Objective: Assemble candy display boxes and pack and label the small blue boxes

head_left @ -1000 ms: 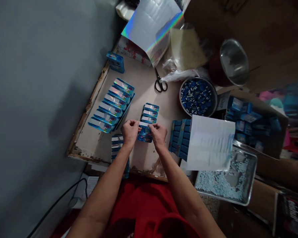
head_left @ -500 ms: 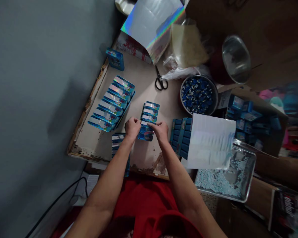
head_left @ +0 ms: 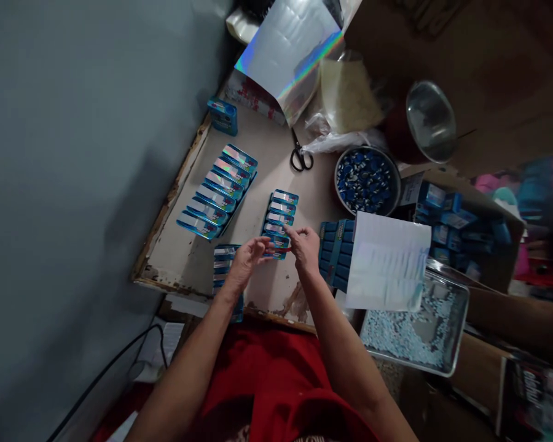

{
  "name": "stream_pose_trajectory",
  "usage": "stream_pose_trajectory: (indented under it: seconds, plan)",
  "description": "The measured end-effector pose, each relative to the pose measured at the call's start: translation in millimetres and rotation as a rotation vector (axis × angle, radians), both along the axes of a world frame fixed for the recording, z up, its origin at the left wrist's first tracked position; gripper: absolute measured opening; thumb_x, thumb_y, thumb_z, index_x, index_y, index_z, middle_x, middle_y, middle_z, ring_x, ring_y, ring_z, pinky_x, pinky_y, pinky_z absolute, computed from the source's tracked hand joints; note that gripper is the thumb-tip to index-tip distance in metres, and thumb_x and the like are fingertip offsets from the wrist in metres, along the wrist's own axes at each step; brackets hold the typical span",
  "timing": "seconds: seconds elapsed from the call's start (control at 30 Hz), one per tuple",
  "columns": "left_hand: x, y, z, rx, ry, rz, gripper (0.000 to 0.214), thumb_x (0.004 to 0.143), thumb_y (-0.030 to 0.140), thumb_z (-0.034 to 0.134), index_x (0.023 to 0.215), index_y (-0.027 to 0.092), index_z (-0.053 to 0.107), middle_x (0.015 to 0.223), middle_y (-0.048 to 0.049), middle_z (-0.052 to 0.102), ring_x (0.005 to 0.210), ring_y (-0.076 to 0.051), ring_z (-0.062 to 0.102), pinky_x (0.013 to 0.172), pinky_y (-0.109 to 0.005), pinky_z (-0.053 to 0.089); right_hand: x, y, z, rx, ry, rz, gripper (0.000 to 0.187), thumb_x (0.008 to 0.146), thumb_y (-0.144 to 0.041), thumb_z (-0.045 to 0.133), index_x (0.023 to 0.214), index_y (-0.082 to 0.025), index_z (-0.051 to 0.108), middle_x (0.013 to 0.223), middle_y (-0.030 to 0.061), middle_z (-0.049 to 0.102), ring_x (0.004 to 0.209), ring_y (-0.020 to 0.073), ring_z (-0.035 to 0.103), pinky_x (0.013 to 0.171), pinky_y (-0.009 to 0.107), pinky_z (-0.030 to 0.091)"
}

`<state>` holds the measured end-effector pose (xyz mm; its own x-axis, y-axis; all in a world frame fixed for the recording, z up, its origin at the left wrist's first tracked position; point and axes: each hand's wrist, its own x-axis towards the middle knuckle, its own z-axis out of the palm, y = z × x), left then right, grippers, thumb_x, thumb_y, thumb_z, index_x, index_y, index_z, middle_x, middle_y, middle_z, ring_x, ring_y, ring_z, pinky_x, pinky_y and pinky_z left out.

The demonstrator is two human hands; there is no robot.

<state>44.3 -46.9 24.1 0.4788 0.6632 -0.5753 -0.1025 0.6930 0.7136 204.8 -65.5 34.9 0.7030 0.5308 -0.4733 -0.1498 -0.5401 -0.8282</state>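
A short row of overlapping blue printed packs (head_left: 282, 209) lies at the table's middle, with pale shiny strips on its upper packs. My left hand (head_left: 250, 256) is at the lower left of this row, its fingers loosely extended and apart. At the row's lower right, my right hand (head_left: 305, 245) has its thumb and fingers drawn together over the lowest packs. A thin reddish edge shows between the hands; what it belongs to is unclear. Beside my left wrist lies another stack of blue packs (head_left: 223, 261), partly covered by my forearm.
A longer row of blue packs (head_left: 217, 191) lies to the left. Black scissors (head_left: 301, 159) and a bowl of blue-and-white caps (head_left: 367, 181) sit farther back. To the right are a silvery sheet (head_left: 387, 261), a metal tray of pale bits (head_left: 396, 334) and a carton of blue boxes (head_left: 502, 264).
Both hands have left the strip they were pinching on a middle pack and come lower on the row. That strip now lies uncovered. The view has shifted slightly.
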Motion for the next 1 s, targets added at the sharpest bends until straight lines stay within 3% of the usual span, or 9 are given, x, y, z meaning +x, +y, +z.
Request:
stream_pose_trajectory:
  seconds: [0.07,0.13,0.27,0.4,0.6,0.7,1.0]
  plan:
    - [2,-10,-0.8,-0.064,-0.089,0.029,0.077,0.061,0.070,0.083,0.113,0.016,0.065,0.111,-0.0145,0.073,0.098,-0.026,0.071,0.089,-0.041,0.057,-3,1,0.2,0.008,0.003,0.004,0.045,0.066,-0.055,0.080,0.064,-0.021,0.050,0.052,-0.0076,0.048,0.047,0.0087,0.044,0.044,0.021,0.036]
    - [4,-15,-2.8,-0.065,-0.012,0.084,0.064,0.058,0.058,0.090,0.101,0.016,0.066,0.098,-0.0096,0.074,0.088,-0.022,0.072,0.085,-0.037,0.057,-5,0,1.7,0.006,-0.001,0.009,0.046,0.066,-0.055,0.080,0.063,-0.021,0.049,0.051,-0.0073,0.048,0.048,0.0087,0.045,0.046,0.021,0.036]
    - [2,-9,-3.8,-0.025,0.181,0.139,0.050,0.064,0.055,0.086,0.086,0.015,0.067,0.081,-0.0046,0.072,0.072,-0.016,0.068,0.075,-0.032,0.058,-4,-10,4.8,0.037,0.142,-0.002,0.046,0.063,-0.053,0.083,0.075,-0.021,0.053,0.057,-0.0056,0.057,0.049,0.0108,0.053,0.047,0.022,0.041]
    - [-6,13,-2.8,0.082,0.329,0.017,0.042,0.069,0.054,0.080,0.083,0.016,0.066,0.075,-0.0029,0.069,0.066,-0.016,0.065,0.067,-0.030,0.056,-4,-25,-3.4,0.082,0.259,0.016,0.050,0.052,-0.041,0.089,0.087,-0.019,0.060,0.068,-0.0030,0.065,0.061,0.0157,0.064,0.058,0.027,0.052]
    - [-1,41,-4.0,0.581,0.894,-0.237,0.014,0.081,0.034,0.069,0.076,0.021,0.069,0.077,-0.0027,0.072,0.073,-0.019,0.065,0.069,-0.028,0.045,-19,-19,-27.9,0.097,-0.040,0.018,0.029,0.063,-0.038,0.077,0.077,-0.020,0.059,0.070,-0.0038,0.061,0.065,0.0140,0.059,0.061,0.025,0.048]
    - [2,45,-7.8,0.607,0.997,-0.292,0.015,0.082,0.036,0.069,0.077,0.022,0.071,0.078,-0.0031,0.073,0.075,-0.020,0.065,0.069,-0.029,0.042,-24,-14,-33.6,0.052,-0.124,0.016,0.024,0.065,-0.035,0.072,0.079,-0.021,0.058,0.070,-0.0043,0.061,0.067,0.0142,0.059,0.063,0.024,0.047]
    - [3,44,-25.3,0.593,1.028,-0.294,0.016,0.082,0.038,0.069,0.080,0.023,0.072,0.082,-0.0042,0.074,0.082,-0.022,0.067,0.073,-0.030,0.043,-27,-16,-39.3,-0.044,-0.206,0.112,0.022,0.072,-0.036,0.064,0.087,-0.024,0.054,0.076,-0.0033,0.067,0.071,0.0160,0.062,0.069,0.025,0.047]
